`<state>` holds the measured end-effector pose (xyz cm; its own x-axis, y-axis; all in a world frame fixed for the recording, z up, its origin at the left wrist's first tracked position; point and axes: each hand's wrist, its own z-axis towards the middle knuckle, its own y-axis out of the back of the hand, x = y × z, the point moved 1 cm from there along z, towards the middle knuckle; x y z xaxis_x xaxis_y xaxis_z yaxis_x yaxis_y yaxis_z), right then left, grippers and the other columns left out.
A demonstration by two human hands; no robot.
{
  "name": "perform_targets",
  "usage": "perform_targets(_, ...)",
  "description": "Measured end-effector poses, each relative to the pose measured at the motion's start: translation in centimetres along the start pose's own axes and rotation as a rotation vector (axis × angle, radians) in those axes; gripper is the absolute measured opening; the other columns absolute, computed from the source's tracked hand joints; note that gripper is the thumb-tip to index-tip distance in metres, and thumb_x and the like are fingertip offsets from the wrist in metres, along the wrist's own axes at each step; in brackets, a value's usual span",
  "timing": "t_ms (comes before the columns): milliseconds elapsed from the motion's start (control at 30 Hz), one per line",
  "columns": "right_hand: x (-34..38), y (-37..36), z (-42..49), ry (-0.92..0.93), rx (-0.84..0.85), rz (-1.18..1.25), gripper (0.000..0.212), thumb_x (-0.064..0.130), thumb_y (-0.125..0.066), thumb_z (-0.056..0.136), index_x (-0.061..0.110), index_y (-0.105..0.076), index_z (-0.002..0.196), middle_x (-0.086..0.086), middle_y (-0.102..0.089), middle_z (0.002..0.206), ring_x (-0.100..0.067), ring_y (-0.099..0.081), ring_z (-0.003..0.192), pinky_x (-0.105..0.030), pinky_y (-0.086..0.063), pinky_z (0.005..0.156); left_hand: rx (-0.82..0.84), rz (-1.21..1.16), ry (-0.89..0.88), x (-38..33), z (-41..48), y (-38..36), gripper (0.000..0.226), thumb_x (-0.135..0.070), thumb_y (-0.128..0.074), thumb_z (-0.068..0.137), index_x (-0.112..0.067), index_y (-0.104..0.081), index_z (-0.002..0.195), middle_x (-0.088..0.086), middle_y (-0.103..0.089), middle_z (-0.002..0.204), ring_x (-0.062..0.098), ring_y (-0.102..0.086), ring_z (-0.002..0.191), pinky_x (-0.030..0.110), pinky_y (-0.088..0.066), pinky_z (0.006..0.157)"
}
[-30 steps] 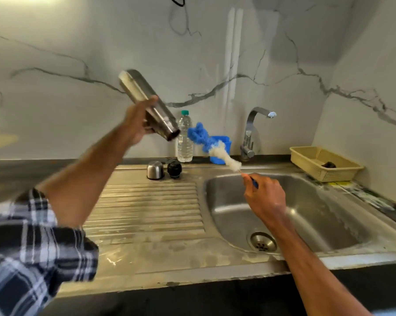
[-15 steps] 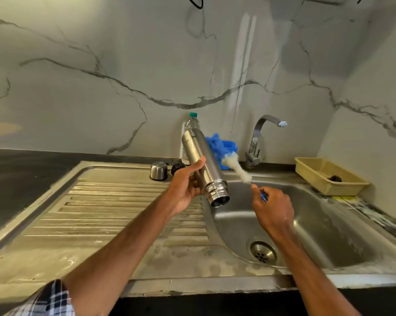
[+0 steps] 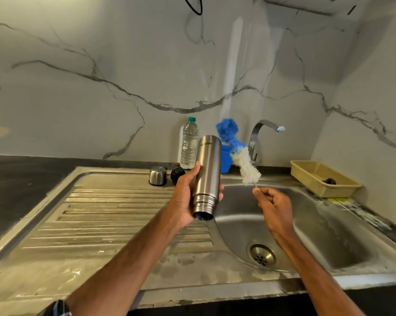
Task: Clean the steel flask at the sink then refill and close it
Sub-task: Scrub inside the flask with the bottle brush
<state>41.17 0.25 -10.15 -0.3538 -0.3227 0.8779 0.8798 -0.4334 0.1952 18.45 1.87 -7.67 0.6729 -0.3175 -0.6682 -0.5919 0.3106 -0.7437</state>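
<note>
Since the earlier frame we see the flask swung from a slant to nearly upright, and the brush lifted so that its blue top now stands clear above the flask's upturned base. At far left lies the dark tabletop, and next to it the ribbed draining board of the steel sink. At the back of that board stand a small steel cap and, just beside it, a black stopper. The left hand grips the flask around its lower body, thumb up the left side and fingers curled behind. The flask is held upside down in the air, its open mouth pointing down and toward us, above the edge where the board meets the sink basin. Behind it, against the marble wall, we see a clear water bottle with a green cap and a blue tub. The brush stands just to the right of the flask, apart from it, white fluff below and blue above, leaning left in front of the tap. The right hand pinches its thin wire stem at the bottom, its other fingers curled in, above the basin. The drain lies below that wrist. At far right a pale yellow basket sits on the tabletop with a small dark thing inside.
</note>
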Motion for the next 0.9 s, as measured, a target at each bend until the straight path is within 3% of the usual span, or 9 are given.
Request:
perform_targets(100, 0.6, 0.0, -0.2, 0.005, 0.026, 0.062, 0.018, 0.027, -0.062, 0.098, 0.016, -0.077, 0.099, 0.013, -0.066, 0.071, 0.003, -0.056, 0.062, -0.019, -0.045, 0.064, -0.004, -0.009, 0.024, 0.0, -0.1, -0.1, 0.063, -0.045, -0.055, 0.101, 0.001, -0.049, 0.142, 0.027, -0.062, 0.128, 0.039, -0.066, 0.103, 0.049, -0.057, 0.09)
perform_targets(167, 1.2, -0.1, -0.4, 0.012, 0.036, 0.105, 0.02, 0.024, -0.06, 0.099, 0.014, -0.076, 0.103, 0.011, -0.065, 0.075, 0.006, -0.056, 0.059, -0.01, -0.042, 0.055, -0.037, 0.016, 0.034, 0.0, -0.2, -0.3, 0.053, -0.037, -0.054, 0.102, 0.001, -0.051, 0.138, 0.028, -0.063, 0.127, 0.041, -0.066, 0.106, 0.054, -0.052, 0.101)
perform_targets(233, 1.6, -0.1, -0.5, 0.008, 0.065, 0.127, 0.018, 0.021, -0.059, 0.099, 0.013, -0.075, 0.102, 0.011, -0.062, 0.068, 0.003, -0.052, 0.054, -0.01, -0.038, 0.048, -0.072, 0.092, 0.01, -0.1, -0.1, -0.1, 0.048, -0.032, -0.061, 0.097, 0.0, -0.055, 0.133, 0.023, -0.07, 0.12, 0.038, -0.066, 0.108, 0.053, -0.048, 0.107)
perform_targets(333, 1.7, -0.1, -0.5, -0.036, 0.137, 0.164, 0.016, 0.021, -0.063, 0.097, 0.011, -0.075, 0.099, 0.007, -0.055, 0.059, -0.006, -0.043, 0.052, -0.017, -0.034, 0.044, -0.115, 0.215, -0.048, -0.6, 0.2, 0.4, 0.063, -0.029, -0.076, 0.084, -0.001, -0.054, 0.136, 0.011, -0.074, 0.101, 0.028, -0.07, 0.093, 0.041, -0.057, 0.089)
perform_targets(433, 1.8, -0.2, -0.7, -0.066, 0.217, 0.174, 0.02, 0.021, -0.062, 0.096, 0.005, -0.074, 0.094, 0.003, -0.048, 0.056, -0.007, -0.035, 0.048, -0.019, -0.027, 0.042, -0.131, 0.264, -0.07, -1.1, 0.3, 0.6, 0.065, -0.031, -0.078, 0.08, 0.0, -0.055, 0.134, 0.008, -0.071, 0.094, 0.023, -0.069, 0.084, 0.034, -0.06, 0.071)
perform_targets(567, 1.9, -1.2, -1.1, -0.043, 0.328, 0.161, 0.034, 0.027, -0.052, 0.103, 0.006, -0.074, 0.089, 0.004, -0.032, 0.052, -0.008, -0.023, 0.044, -0.019, -0.02, 0.04, -0.142, 0.238, -0.09, -1.8, 0.2, 1.3, 0.063, -0.033, -0.079, 0.078, -0.003, -0.057, 0.129, 0.009, -0.073, 0.097, 0.024, -0.071, 0.085, 0.034, -0.061, 0.072)
perform_targets(700, 2.4, -1.2, -1.3, 0.012, 0.39, 0.148, 0.035, 0.032, -0.054, 0.099, 0.009, -0.072, 0.079, 0.005, -0.034, 0.051, -0.009, -0.025, 0.045, -0.019, -0.022, 0.041, -0.106, 0.234, -0.067, -2.5, -0.3, 1.6, 0.061, -0.033, -0.072, 0.085, -0.001, -0.054, 0.134, 0.01, -0.074, 0.096, 0.021, -0.073, 0.079, 0.03, -0.061, 0.064)
perform_targets(900, 3.0, -1.2, -0.6, 0.077, 0.444, 0.08, 0.036, 0.022, -0.052, 0.102, 0.0, -0.07, 0.081, 0.001, -0.038, 0.051, -0.008, -0.029, 0.044, -0.017, -0.025, 0.043, -0.115, 0.314, -0.062, -3.4, -0.1, 3.2, 0.069, -0.04, -0.074, 0.085, -0.001, -0.053, 0.138, 0.012, -0.071, 0.107, 0.022, -0.071, 0.087, 0.033, -0.061, 0.074)
